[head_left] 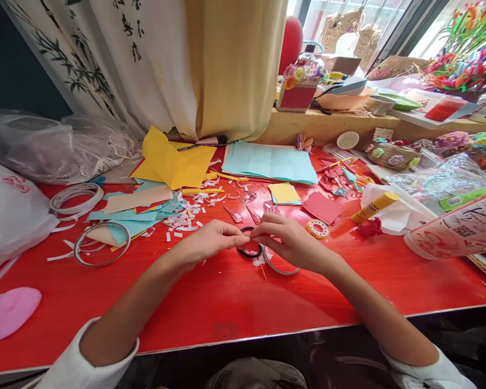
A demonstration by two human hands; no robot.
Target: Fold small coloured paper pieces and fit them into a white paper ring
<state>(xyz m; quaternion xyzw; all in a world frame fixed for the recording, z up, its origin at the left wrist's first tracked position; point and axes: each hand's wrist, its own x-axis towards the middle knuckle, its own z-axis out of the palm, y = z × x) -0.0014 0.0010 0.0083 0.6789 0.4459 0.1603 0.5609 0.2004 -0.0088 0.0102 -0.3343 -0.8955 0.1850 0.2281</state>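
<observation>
My left hand [214, 237] and my right hand [285, 237] meet fingertip to fingertip over the red table [186, 302]. Both are closed in a pinch; whatever lies between the fingertips is too small to make out. Just below them sits a black ring [256, 254], partly covered by the fingers. A larger tape ring [281, 271] lies under my right hand. Two small red pointed paper pieces [233, 215] rest beyond the fingertips. To the right of my right hand is a yellow-and-white roll [317, 229].
Yellow paper [194, 165], blue sheets [269, 161] and white scraps [186, 216] lie behind. Tape rolls [76, 199] and a plastic bag [16, 216] stand left. At right are red squares [322, 207], a glue stick [376, 207] and a large cup [457, 229].
</observation>
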